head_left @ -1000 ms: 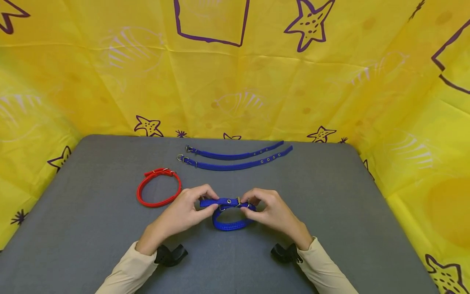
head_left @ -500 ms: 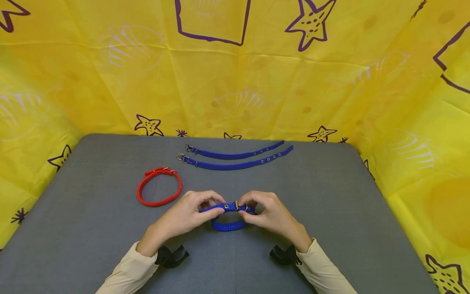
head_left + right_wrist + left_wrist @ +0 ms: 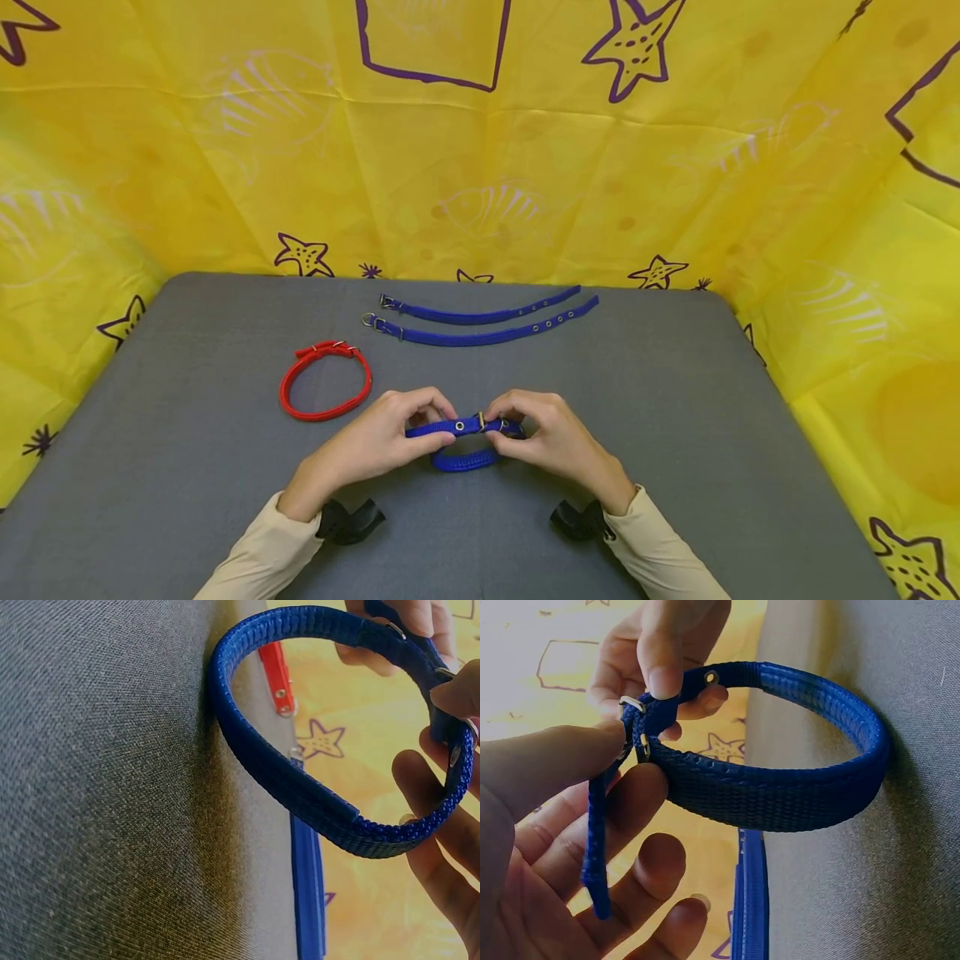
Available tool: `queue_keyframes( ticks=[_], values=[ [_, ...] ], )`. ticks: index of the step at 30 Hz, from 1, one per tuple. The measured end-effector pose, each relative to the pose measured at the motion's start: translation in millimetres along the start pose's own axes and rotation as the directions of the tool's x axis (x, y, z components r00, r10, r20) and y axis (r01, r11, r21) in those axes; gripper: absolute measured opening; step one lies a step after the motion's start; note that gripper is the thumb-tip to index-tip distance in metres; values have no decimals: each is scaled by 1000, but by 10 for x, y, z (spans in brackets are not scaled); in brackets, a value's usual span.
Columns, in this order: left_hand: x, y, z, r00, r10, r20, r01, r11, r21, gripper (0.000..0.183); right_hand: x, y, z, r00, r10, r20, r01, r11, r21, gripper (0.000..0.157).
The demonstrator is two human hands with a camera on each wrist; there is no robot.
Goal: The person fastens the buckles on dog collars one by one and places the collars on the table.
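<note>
Between both hands a blue collar [image 3: 465, 461] is bent into a loop, its strap end passed through the metal buckle [image 3: 482, 422]. The left hand [image 3: 393, 425] pinches the strap's free end between thumb and index finger, left of the buckle. With thumb and fingertips, the right hand [image 3: 551, 427] pinches the collar at the buckle's right side. A metal eyelet [image 3: 460, 426] shows in the strap between the hands. In the left wrist view the loop [image 3: 780, 799] hangs beside the grey cloth, and the strap's tip [image 3: 596, 896] sticks out past the left thumb.
A buckled red collar [image 3: 287, 392] lies on the grey table [image 3: 645, 375], left of the hands. Two blue collars, a farther one [image 3: 457, 318] and a nearer one [image 3: 465, 340], lie stretched out behind. A yellow patterned cloth [image 3: 480, 167] stands around the table's back and sides.
The left hand has slid slightly right along the strap, closer to the buckle. The strap and buckle have dropped and turned a little toward the camera. The other collars have not moved.
</note>
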State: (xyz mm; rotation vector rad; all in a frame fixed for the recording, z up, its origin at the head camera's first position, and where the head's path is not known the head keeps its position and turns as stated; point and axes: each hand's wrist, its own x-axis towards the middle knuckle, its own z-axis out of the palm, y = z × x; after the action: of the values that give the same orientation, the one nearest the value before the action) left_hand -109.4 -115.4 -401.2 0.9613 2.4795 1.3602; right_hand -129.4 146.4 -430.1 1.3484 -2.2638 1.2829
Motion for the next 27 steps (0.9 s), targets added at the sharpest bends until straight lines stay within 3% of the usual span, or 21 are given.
queue_keyframes(
  ticks=[8, 17, 27],
  values=[
    [10, -32, 20, 999, -30, 16, 31, 999, -20, 15, 2, -8, 6, 1000, -4, 3, 4, 1000, 1, 21],
    [1, -3, -28, 999, -42, 34, 41, 999, 26, 16, 10, -3, 6, 1000, -9, 9, 9, 1000, 2, 21],
    [-3, -38, -40, 992, -70, 103, 72, 997, -14, 18, 14, -39, 20, 1000, -2, 9, 2, 999, -35, 24]
  ],
)
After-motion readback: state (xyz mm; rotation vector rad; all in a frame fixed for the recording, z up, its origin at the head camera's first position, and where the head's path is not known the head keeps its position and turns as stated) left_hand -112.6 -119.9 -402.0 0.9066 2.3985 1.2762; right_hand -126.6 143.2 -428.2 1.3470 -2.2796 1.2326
